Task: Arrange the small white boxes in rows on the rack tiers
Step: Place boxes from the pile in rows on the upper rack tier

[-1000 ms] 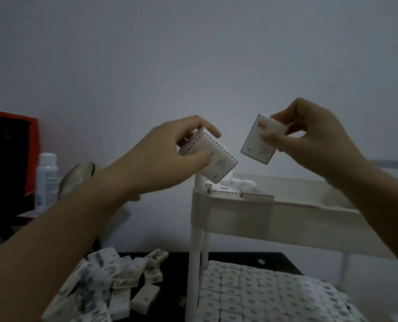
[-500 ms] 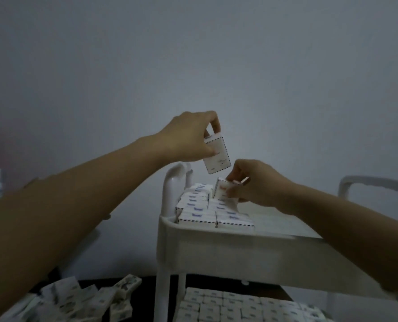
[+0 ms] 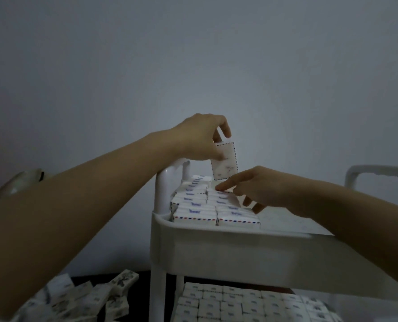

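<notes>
From the head camera, a small white box (image 3: pixel 224 162) is pinched by the left hand (image 3: pixel 200 138), long axis upright, above two box rows (image 3: pixel 202 205) packed against the left rim of the top tier (image 3: pixel 216 247); bare floor is left rightward. The rows are touched by the forefinger of the right hand (image 3: pixel 263 189); its grip cannot be told.

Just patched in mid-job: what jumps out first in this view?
The left hand holds a white box upright above the rack's top tier, where the right hand touches the rows of boxes along its left side. A loose pile of boxes lies lower left; more packed rows show underneath.
</notes>
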Demonstrator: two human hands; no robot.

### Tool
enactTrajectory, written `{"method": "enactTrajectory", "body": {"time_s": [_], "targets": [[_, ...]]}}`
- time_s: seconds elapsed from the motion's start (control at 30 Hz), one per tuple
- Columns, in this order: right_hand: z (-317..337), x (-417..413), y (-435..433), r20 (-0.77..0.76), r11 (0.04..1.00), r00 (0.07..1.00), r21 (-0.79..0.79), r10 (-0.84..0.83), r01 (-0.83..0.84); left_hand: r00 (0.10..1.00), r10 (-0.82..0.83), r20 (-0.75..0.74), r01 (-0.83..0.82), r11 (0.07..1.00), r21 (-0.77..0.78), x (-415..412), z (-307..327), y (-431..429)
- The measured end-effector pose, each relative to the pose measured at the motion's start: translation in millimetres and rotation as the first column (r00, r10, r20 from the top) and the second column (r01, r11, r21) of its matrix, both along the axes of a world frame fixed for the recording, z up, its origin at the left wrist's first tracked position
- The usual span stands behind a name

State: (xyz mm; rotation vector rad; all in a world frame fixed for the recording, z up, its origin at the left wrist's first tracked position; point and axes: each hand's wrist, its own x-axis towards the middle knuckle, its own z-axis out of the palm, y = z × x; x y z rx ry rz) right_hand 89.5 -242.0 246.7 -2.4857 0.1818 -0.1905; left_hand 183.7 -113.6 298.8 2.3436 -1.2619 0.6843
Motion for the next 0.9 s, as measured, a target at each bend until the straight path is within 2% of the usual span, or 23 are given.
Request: {"method": "enactTrajectory", "body": {"time_s": [0.1, 0.33, 0.57, 0.67, 0.77, 0.9], "targets": [[0, -4, 0, 0.015, 1.0, 1.0, -0.003, 0.023, -0.023, 1.0, -0.018, -0.007, 0.019, 0.995, 0.101, 1, -1, -6], [1, -10, -2, 0.262, 0.98, 0.964, -0.179, -0.033, 0.083, 0.999, -0.009, 0.033, 0.001, 0.977, 0.213, 2, -1, -9], [0, -12, -4, 0.302, 0.969, 0.953, -0.225, -0.03, 0.102, 0.995, 0.019, 0.098, -0.039, 0.978, 0.205, 4, 1, -14], [-1, -13, -5, 0.294, 0.96, 0.955, -0.251, -0.042, 0.12, 0.993, 0.052, 0.108, -0.082, 0.95, 0.301, 2, -2, -17], [-2, -10, -7, 0.267, 0.951, 0.962, -0.277, -0.064, 0.14, 0.998, 0.056, 0.042, -0.069, 0.9, 0.43, -1, -4, -18], [-3, -7, -10, 0.269, 0.946, 0.961, -0.29, -0.066, 0.146, 0.994, 0.084, -0.065, -0.039, 0.86, 0.508, -4, -3, -19]]}}
